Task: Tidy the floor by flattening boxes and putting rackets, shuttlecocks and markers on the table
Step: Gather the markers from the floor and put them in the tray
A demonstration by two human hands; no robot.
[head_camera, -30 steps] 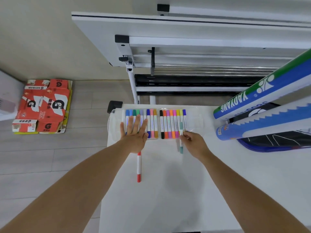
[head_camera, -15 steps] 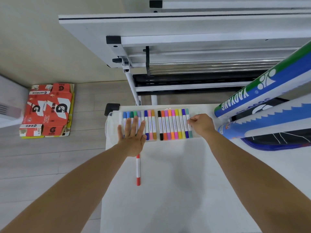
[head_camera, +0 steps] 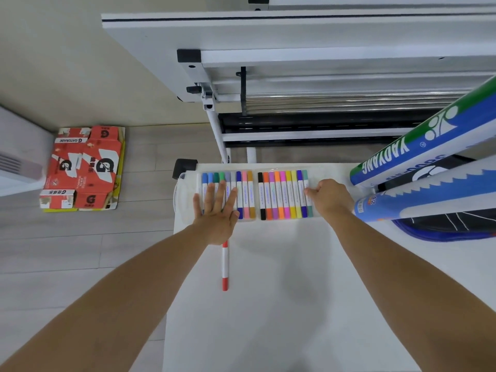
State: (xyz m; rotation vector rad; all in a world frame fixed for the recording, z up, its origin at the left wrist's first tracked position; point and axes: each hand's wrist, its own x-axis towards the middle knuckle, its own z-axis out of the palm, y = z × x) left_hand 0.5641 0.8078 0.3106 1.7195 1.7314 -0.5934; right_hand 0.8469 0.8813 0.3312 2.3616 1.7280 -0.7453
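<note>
The loose red-tipped white marker pen (head_camera: 225, 264) lies on the white worktop (head_camera: 281, 304), its long axis running back from the heel of the nearer left hand (head_camera: 216, 210), which is spread flat on the racked coloured markers (head_camera: 245, 194); the right hand (head_camera: 328, 197), apart, curls its fingertips onto the teal-capped end marker (head_camera: 305, 175).

On a white table (head_camera: 281, 304), a row of markers (head_camera: 279, 196) runs blue, green, grey, navy, pink, ochre, black, orange, purple, magenta, yellow, violet, teal. A loose marker (head_camera: 225, 264) is red and white. The flattened boxes (head_camera: 83, 167) are orange-red with black-and-white logos.
</note>
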